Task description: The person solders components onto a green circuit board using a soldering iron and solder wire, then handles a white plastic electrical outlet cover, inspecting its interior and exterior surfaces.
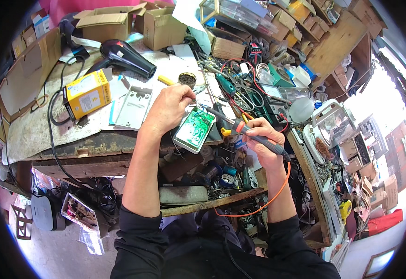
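Observation:
My right hand (pixel 264 139) grips a soldering iron (pixel 274 147) by its dark handle. The iron's orange cord hangs down beside my forearm, and its metal end points left toward a green circuit board (pixel 196 126). That board lies in a light-coloured casing at the bench edge. Just above the board's upper end, my left hand (pixel 169 108) is closed in a pinch; what sits between its fingertips is too small to make out. Beyond those fingers stands a small round tin (pixel 187 79) with dark contents. An empty white plastic cover (pixel 134 107) lies left of my left hand.
A black hair dryer (pixel 127 59) and a yellow box (pixel 87 94) lie on the left of the bench. Tools and cables, with green-handled pliers (pixel 226 84), crowd the right. Below the board is an open drawer (pixel 217 203) full of parts. Cardboard boxes (pixel 164 29) stand behind.

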### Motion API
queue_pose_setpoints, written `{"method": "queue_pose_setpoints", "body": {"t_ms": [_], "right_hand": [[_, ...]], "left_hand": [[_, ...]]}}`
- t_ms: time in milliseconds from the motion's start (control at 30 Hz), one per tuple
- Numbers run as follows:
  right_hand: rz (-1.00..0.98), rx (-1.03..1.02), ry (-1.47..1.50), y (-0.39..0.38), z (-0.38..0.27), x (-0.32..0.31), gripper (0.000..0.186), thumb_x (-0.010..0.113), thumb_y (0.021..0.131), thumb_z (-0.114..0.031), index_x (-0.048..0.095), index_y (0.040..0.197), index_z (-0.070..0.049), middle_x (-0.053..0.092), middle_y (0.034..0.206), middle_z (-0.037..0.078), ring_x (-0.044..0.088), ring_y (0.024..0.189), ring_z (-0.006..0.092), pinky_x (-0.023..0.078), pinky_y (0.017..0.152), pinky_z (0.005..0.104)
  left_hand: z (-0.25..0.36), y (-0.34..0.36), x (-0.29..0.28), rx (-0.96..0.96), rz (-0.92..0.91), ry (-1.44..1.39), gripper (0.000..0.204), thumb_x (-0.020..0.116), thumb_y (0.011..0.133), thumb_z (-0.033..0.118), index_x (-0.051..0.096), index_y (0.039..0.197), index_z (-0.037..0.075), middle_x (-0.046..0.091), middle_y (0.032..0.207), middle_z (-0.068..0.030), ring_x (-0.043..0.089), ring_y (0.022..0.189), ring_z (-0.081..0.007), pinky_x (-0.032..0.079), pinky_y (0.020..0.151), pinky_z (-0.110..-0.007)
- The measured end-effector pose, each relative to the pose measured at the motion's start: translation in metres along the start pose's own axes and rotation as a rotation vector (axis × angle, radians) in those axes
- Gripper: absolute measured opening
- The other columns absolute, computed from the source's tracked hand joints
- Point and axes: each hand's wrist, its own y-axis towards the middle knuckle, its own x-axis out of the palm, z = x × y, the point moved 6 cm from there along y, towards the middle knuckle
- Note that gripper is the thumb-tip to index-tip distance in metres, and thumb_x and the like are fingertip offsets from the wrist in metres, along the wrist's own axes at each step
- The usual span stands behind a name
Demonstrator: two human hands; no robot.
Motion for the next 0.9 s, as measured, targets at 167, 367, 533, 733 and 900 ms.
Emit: {"method": "queue_pose_setpoints", "body": {"t_ms": [167, 367, 533, 733, 900], "right_hand": [[0.017, -0.017, 0.008, 0.002, -0.003, 0.003, 0.030, 0.076, 0.080, 0.007, 0.079, 0.109, 0.000, 0.066, 0.110, 0.015, 0.067, 0.090, 0.0195, 0.056, 0.082, 0.0323], [0.007, -0.009, 0.003, 0.000, -0.001, 0.001, 0.030, 0.076, 0.081, 0.005, 0.079, 0.110, -0.001, 0.065, 0.111, 0.016, 0.067, 0.091, 0.0206, 0.056, 0.083, 0.0329], [-0.016, -0.030, 0.012, 0.000, -0.001, 0.001, 0.032, 0.074, 0.083, 0.005, 0.078, 0.114, -0.002, 0.064, 0.114, 0.018, 0.067, 0.093, 0.0234, 0.057, 0.084, 0.0368], [0.132, -0.144, 0.072, 0.006, -0.003, 0.005, 0.032, 0.071, 0.090, 0.010, 0.074, 0.120, 0.000, 0.064, 0.124, 0.018, 0.069, 0.092, 0.0191, 0.058, 0.085, 0.0330], [0.238, -0.072, -0.187, 0.023, -0.006, 0.033, 0.018, 0.065, 0.104, 0.002, 0.071, 0.121, -0.002, 0.077, 0.095, 0.014, 0.079, 0.087, 0.0221, 0.064, 0.075, 0.0308]], "left_hand": [[-0.001, 0.000, 0.000, -0.004, -0.002, -0.009, 0.011, 0.069, 0.097, 0.006, 0.072, 0.104, -0.003, 0.072, 0.097, -0.0151, 0.072, 0.091, -0.0267, 0.055, 0.083, -0.037], [-0.002, 0.000, 0.000, -0.009, -0.005, 0.004, 0.011, 0.069, 0.097, 0.005, 0.072, 0.103, -0.003, 0.072, 0.096, -0.0148, 0.071, 0.091, -0.0258, 0.055, 0.082, -0.037], [-0.002, 0.000, 0.000, -0.001, -0.003, 0.002, 0.011, 0.069, 0.097, 0.005, 0.072, 0.103, -0.003, 0.072, 0.097, -0.0148, 0.071, 0.090, -0.0256, 0.055, 0.082, -0.037], [0.000, 0.000, 0.000, -0.019, -0.016, -0.007, 0.012, 0.069, 0.097, 0.005, 0.071, 0.105, -0.003, 0.072, 0.098, -0.0154, 0.071, 0.091, -0.0270, 0.054, 0.083, -0.037], [0.002, 0.000, -0.002, -0.025, -0.010, -0.017, 0.012, 0.069, 0.096, 0.005, 0.071, 0.105, -0.003, 0.072, 0.098, -0.0155, 0.070, 0.092, -0.0279, 0.054, 0.083, -0.038]]}}
